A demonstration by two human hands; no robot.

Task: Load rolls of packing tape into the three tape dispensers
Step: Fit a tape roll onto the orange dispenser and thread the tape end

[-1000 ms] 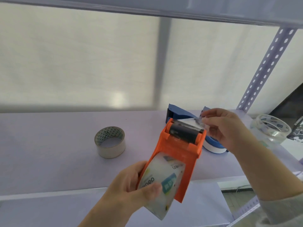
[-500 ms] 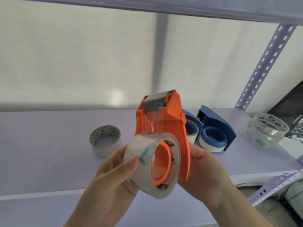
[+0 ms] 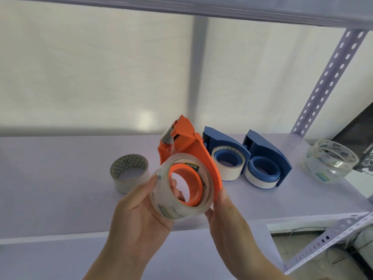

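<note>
At centre frame the left hand (image 3: 139,211) cups the clear tape roll (image 3: 181,186) seated on the orange dispenser (image 3: 193,150), whose back the right hand (image 3: 226,215) grips; likely next: set it beside the two loaded blue dispensers (image 3: 228,150).

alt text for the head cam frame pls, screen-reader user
Two hands hold an orange dispenser with a clear roll on its hub, above a pale shelf. Behind it sit two loaded blue dispensers; a loose roll lies left, another far right.
</note>
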